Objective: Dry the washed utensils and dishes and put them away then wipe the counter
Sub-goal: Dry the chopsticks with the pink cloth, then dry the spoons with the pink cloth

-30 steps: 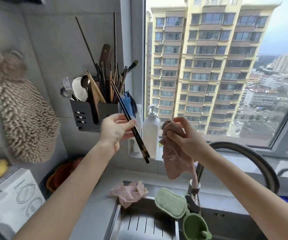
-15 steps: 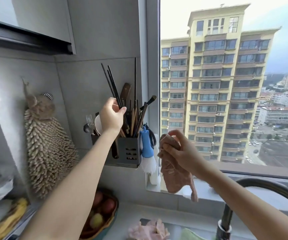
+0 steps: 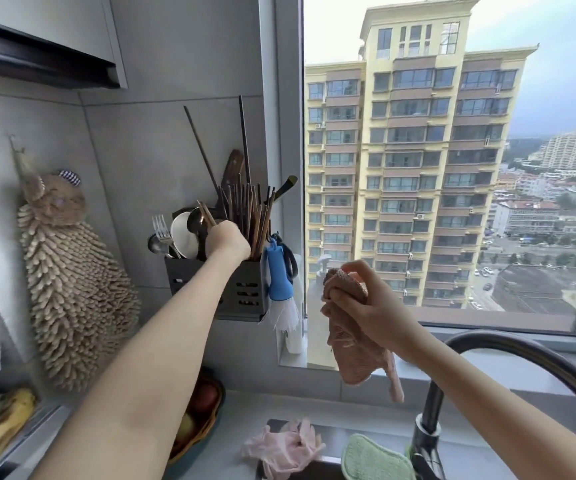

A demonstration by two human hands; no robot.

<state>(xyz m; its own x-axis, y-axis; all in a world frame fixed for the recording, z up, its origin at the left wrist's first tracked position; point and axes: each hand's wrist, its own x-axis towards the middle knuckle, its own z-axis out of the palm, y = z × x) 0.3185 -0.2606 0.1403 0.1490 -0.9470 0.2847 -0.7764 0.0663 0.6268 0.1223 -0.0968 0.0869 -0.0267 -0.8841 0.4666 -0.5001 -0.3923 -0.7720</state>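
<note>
— Where is the left hand?
— The left hand sits at the mouth of the utensil holder, knuckles up among the chopsticks. Its fingers are hidden, so I cannot tell whether it holds anything.
— And the right hand?
— The right hand, at four o'clock from the holder, grips a pink cloth in curled fingers, and the rest hangs free.
— Anything else?
— A blue brush hangs at the holder's three o'clock side. Pink gloves lie on the counter at six o'clock of the cloth, with a green sponge just beside them.
</note>
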